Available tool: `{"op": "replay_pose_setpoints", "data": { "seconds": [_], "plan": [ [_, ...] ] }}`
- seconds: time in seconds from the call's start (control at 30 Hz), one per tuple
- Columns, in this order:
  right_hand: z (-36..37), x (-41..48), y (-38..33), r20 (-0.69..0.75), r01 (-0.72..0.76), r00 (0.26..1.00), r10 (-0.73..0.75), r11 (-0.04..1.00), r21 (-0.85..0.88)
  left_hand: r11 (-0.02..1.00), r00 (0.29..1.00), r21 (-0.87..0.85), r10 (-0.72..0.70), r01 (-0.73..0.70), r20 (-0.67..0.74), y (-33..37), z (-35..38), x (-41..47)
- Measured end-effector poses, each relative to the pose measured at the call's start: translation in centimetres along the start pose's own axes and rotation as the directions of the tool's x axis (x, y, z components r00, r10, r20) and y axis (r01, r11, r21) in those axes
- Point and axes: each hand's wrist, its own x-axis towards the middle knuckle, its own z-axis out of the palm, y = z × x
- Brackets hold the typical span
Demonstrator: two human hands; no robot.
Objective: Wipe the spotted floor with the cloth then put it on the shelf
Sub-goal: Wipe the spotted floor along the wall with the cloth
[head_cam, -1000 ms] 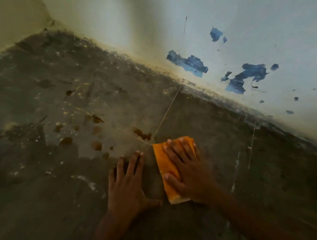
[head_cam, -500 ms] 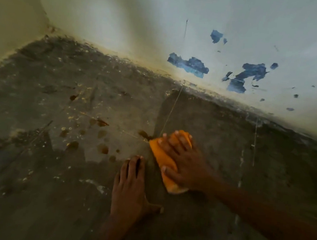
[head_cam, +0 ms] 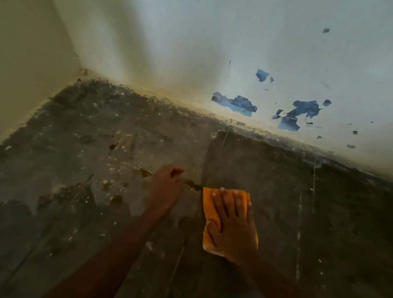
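A pale, white-painted wall fills the top of the view and meets a cream side wall in a corner at the far left. Below them lies the dark grey, rough concrete floor, flecked with pale specks and marked by thin light lines.

The person's two bare forearms reach in from the bottom edge. The right hand lies flat on top of the orange, folded rectangular cloth, its fingers straight and slightly apart, pointing toward the wall, the thumb near the cloth's left edge. The cloth rests on the floor at centre, right of the spotted patch and well short of the wall. The left hand is just left of the cloth, apart from it, low over the floor. It is blurred, its fingers look bent under at the far end, and nothing shows in its grip.

Irregular blue patches show where the wall paint has flaked. Small brown spots dot the floor left of the left hand, and one brown smear sits just beside the cloth's far left corner.
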Motion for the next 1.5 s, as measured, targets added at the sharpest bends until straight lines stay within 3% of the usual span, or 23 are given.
{"op": "replay_pose_setpoints", "data": {
  "seconds": [0.1,0.17,0.3,0.37,0.5,0.63,0.73,0.8,0.9,0.93,1.0,1.07,1.13,1.2,1.23,1.3,1.33,1.37,1.43,1.5],
  "plan": [
    [-0.1,-0.8,-1.3,0.037,-0.058,0.998,0.057,0.997,0.05,0.974,0.99,0.183,0.141,-0.137,-0.011,0.4,-0.4,4.2],
    [-0.2,-0.5,-1.3,0.054,-0.056,0.997,0.053,0.997,0.057,0.87,0.966,0.421,0.233,-0.259,0.112,0.1,-0.6,7.3],
    [-0.9,7.6,0.5,-0.014,-0.123,0.992,0.123,0.992,0.034,0.687,0.917,0.636,0.117,-0.352,0.382,-1.7,-2.1,13.9],
    [-1.6,14.9,1.0,0.01,-0.122,0.992,0.122,0.992,0.023,0.682,0.881,0.626,0.056,-0.377,0.469,-3.8,-2.6,15.1],
    [-2.0,23.0,-1.2,0.061,-0.118,0.991,0.116,0.992,0.04,0.723,0.886,0.571,0.121,-0.388,0.448,-6.7,-2.0,15.2],
    [-0.6,10.0,-2.4,0.048,0.232,0.972,-0.231,0.973,-0.02,0.698,0.853,0.564,0.13,-0.44,0.505,-5.6,-2.5,16.1],
    [-0.4,6.3,1.2,0.043,0.357,0.933,-0.358,0.933,0.041,0.667,0.837,0.581,0.121,-0.467,0.534,-4.4,-3.2,16.2],
    [-0.3,12.5,3.0,0.027,0.278,0.961,-0.277,0.958,-0.071,0.665,0.837,0.589,0.103,-0.46,0.537,-4.5,-3.0,16.2],
    [-1.8,23.1,1.5,0.029,-0.163,0.986,0.163,0.986,0.022,0.665,0.853,0.585,0.157,-0.464,0.497,-5.0,-2.6,16.8],
    [-1.7,23.8,-0.2,0.029,-0.213,0.977,0.212,0.975,0.06,0.682,0.857,0.57,0.168,-0.458,0.488,-5.1,-2.6,16.8],
    [-0.6,18.9,-3.9,-0.001,0.003,1.0,-0.003,0.999,0.032,0.706,0.849,0.541,0.163,-0.456,0.503,-5.7,-3.2,16.4],
    [0.3,9.8,-5.9,-0.019,0.31,0.95,-0.31,0.951,0.01,0.717,0.799,0.487,0.162,-0.498,0.578,-5.7,-4.5,16.3],
    [-0.4,6.0,-4.6,0.062,0.415,0.907,-0.417,0.909,0.037,0.76,0.783,0.443,0.136,-0.475,0.607,-5.5,-6.7,15.9],
    [-0.9,10.4,-2.5,0.114,0.466,0.881,-0.459,0.883,-0.05,0.76,0.79,0.465,0.104,-0.455,0.604,-6.0,-8.6,14.9],
    [-1.3,14.1,-2.2,0.128,0.407,0.909,-0.396,0.909,-0.083,0.739,0.8,0.497,0.095,-0.456,0.592,-6.6,-9.2,14.3],
    [-2.0,20.7,-3.1,0.121,0.096,0.988,-0.091,0.995,-0.041,0.709,0.838,0.542,0.128,-0.451,0.53,-8.1,-9.6,12.6],
    [-1.9,22.1,-4.5,0.094,-0.045,0.995,0.045,0.999,0.005,0.707,0.856,0.555,0.139,-0.438,0.498,-8.9,-9.8,11.7],
    [-1.4,21.9,-5.9,0.067,-0.075,0.995,0.074,0.997,0.027,0.716,0.867,0.552,0.151,-0.427,0.474,-9.4,-9.8,10.9],
    [-0.3,16.3,-9.6,0.043,0.133,0.99,-0.131,0.99,-0.044,0.713,0.86,0.542,0.169,-0.444,0.482,-10.0,-10.1,9.9],
    [0.6,7.2,-12.1,0.057,0.365,0.93,-0.363,0.93,-0.04,0.702,0.847,0.537,0.182,-0.468,0.5,-10.6,-10.9,9.4]
  ]
}}
